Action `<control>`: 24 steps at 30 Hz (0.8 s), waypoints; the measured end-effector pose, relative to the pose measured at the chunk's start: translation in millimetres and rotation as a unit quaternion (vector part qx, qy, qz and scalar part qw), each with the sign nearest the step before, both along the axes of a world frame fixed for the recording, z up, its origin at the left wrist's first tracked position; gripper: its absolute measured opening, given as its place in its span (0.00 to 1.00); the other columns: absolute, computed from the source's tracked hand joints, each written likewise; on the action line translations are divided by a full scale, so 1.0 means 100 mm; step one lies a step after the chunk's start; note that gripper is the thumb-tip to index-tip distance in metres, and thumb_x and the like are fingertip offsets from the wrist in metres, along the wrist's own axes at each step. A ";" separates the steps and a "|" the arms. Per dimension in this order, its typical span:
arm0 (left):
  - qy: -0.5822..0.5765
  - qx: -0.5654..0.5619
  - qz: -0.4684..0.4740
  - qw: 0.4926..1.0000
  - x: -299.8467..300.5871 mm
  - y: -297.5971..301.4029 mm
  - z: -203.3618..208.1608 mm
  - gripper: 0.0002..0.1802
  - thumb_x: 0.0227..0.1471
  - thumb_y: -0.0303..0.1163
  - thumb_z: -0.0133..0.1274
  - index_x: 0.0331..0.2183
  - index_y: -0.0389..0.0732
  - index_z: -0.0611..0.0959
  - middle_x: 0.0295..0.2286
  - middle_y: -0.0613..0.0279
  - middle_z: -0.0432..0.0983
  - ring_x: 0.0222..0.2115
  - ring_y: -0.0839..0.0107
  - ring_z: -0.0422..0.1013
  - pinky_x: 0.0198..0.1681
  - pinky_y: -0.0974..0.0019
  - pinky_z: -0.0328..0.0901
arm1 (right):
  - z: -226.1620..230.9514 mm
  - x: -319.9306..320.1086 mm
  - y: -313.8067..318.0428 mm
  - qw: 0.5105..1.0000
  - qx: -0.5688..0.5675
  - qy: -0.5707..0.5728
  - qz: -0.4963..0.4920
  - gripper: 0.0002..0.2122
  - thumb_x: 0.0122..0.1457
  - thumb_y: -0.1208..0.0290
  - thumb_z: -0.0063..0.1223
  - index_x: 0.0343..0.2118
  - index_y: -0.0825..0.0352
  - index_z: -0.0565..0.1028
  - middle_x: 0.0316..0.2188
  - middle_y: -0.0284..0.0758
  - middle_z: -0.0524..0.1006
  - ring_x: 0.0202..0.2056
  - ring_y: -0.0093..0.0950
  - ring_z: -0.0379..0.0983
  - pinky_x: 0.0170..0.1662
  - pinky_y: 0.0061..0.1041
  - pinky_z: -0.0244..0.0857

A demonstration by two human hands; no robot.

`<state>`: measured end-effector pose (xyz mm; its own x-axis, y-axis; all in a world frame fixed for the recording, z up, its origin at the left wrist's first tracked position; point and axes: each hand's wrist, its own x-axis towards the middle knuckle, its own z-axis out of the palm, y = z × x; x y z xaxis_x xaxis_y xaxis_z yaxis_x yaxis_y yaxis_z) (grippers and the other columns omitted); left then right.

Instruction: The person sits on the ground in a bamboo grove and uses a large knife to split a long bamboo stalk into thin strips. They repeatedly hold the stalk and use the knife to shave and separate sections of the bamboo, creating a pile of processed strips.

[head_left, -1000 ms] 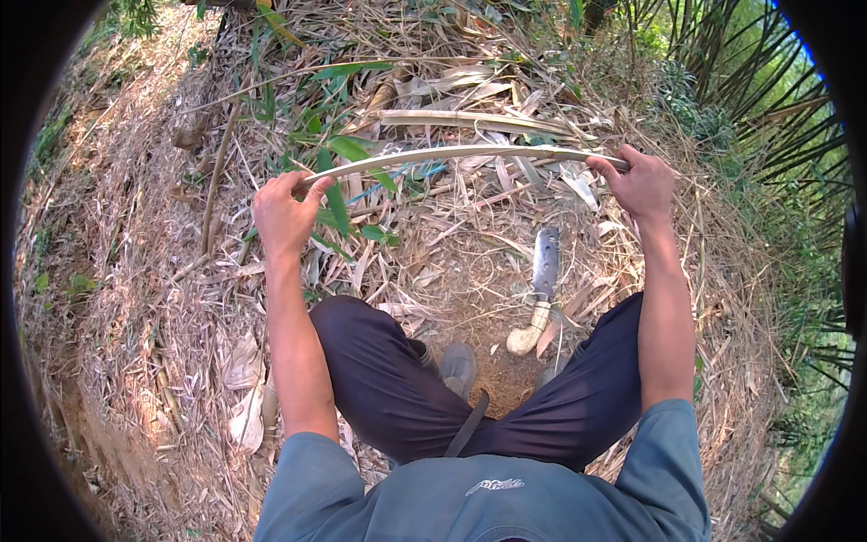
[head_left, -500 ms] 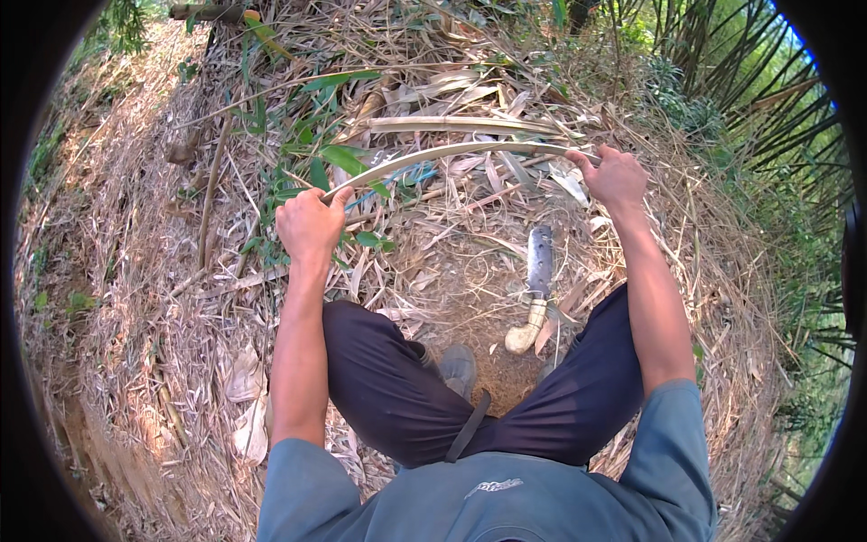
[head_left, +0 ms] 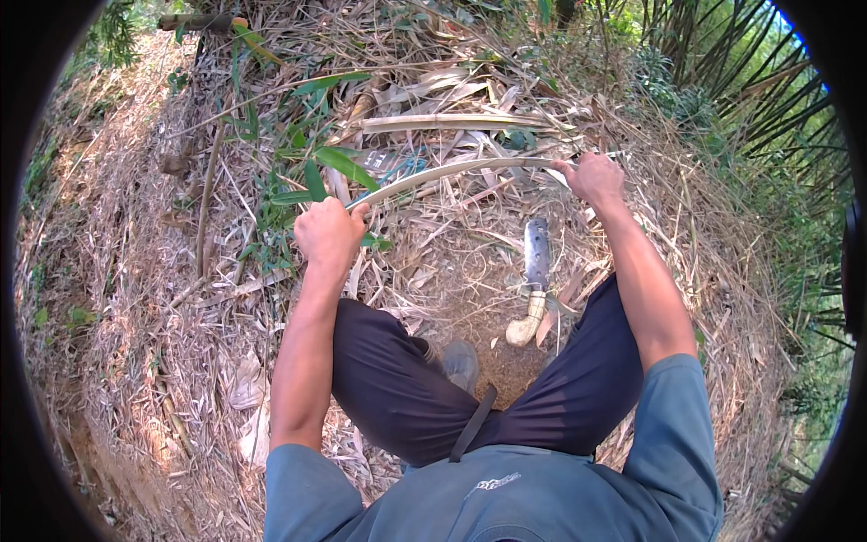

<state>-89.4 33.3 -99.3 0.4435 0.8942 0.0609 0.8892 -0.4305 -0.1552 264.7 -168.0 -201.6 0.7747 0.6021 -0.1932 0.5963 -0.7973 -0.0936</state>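
Observation:
A thin, pale bamboo strip (head_left: 452,169) is bent into an upward arch between my two hands. My left hand (head_left: 330,231) is closed round its left end, and my right hand (head_left: 596,179) grips the right end. The strip is held above the littered ground, in front of my knees. Below it lies a machete (head_left: 536,262) with a dark blade pointing away from me and a pale, curved handle near my right leg. Neither hand touches the machete.
Another flat bamboo piece (head_left: 442,121) lies on the ground beyond the strip. Something blue and stringy (head_left: 411,168) shows near the green leaves (head_left: 346,166). Dry leaves and straw cover the slope. Dense bamboo stems (head_left: 750,72) stand at the far right. My shoe (head_left: 461,363) is between my knees.
Both hands have come inward and slightly nearer to me. The strip between them is now more strongly arched. The machete lies where it was.

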 end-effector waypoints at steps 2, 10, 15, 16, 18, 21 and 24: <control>0.003 -0.009 -0.007 1.000 -0.01 0.00 -0.02 0.32 0.50 0.57 0.61 0.31 0.32 0.85 0.32 0.45 0.81 0.35 0.48 0.79 0.40 0.51 0.72 | 0.00 -0.03 0.01 1.000 -0.015 0.014 0.000 0.42 0.54 0.25 0.38 0.45 0.68 0.79 0.45 0.49 0.79 0.49 0.44 0.76 0.49 0.44 0.69; 0.034 0.012 -0.016 0.999 0.00 -0.03 -0.05 0.28 0.50 0.56 0.60 0.29 0.36 0.86 0.29 0.50 0.82 0.33 0.54 0.80 0.38 0.56 0.72 | -0.16 -0.05 0.02 0.999 0.024 -0.017 0.014 0.43 0.52 0.24 0.42 0.39 0.71 0.81 0.41 0.51 0.80 0.45 0.46 0.78 0.46 0.44 0.71; 0.042 -0.037 -0.026 0.998 -0.13 0.12 -0.01 0.27 0.50 0.56 0.61 0.30 0.38 0.87 0.28 0.52 0.83 0.31 0.56 0.80 0.37 0.57 0.72 | -0.31 0.05 -0.05 0.994 0.079 -0.041 0.059 0.40 0.50 0.25 0.46 0.33 0.68 0.82 0.34 0.46 0.82 0.39 0.45 0.79 0.42 0.43 0.72; 0.050 -0.106 -0.024 0.993 -0.22 0.25 0.09 0.26 0.49 0.55 0.61 0.32 0.39 0.87 0.28 0.52 0.83 0.31 0.57 0.80 0.37 0.58 0.72 | -0.27 0.11 -0.08 0.994 0.064 -0.008 0.091 0.40 0.50 0.25 0.46 0.34 0.67 0.82 0.34 0.45 0.82 0.41 0.44 0.79 0.44 0.42 0.71; 0.028 -0.184 -0.044 0.981 -0.33 0.42 0.13 0.25 0.49 0.54 0.62 0.36 0.40 0.87 0.28 0.53 0.83 0.31 0.58 0.79 0.40 0.57 0.71 | -0.08 0.25 -0.20 0.987 0.028 0.056 0.150 0.39 0.49 0.25 0.48 0.35 0.66 0.82 0.34 0.44 0.81 0.45 0.41 0.77 0.47 0.41 0.69; -0.026 -0.132 -0.134 0.982 -0.50 0.45 0.16 0.33 0.49 0.49 0.63 0.54 0.43 0.80 0.40 0.53 0.83 0.45 0.59 0.77 0.60 0.50 0.58 | 0.23 0.13 -0.17 0.985 0.044 0.079 0.148 0.36 0.48 0.25 0.50 0.28 0.63 0.83 0.29 0.42 0.82 0.39 0.41 0.79 0.44 0.40 0.71; -0.163 0.162 -0.232 0.945 -0.36 0.47 0.16 0.37 0.51 0.44 0.61 0.61 0.46 0.71 0.61 0.61 0.65 0.63 0.65 0.60 0.68 0.49 0.46 | 0.23 0.18 -0.18 0.987 0.068 0.024 0.142 0.36 0.49 0.25 0.49 0.27 0.62 0.83 0.28 0.40 0.82 0.34 0.41 0.80 0.40 0.39 0.73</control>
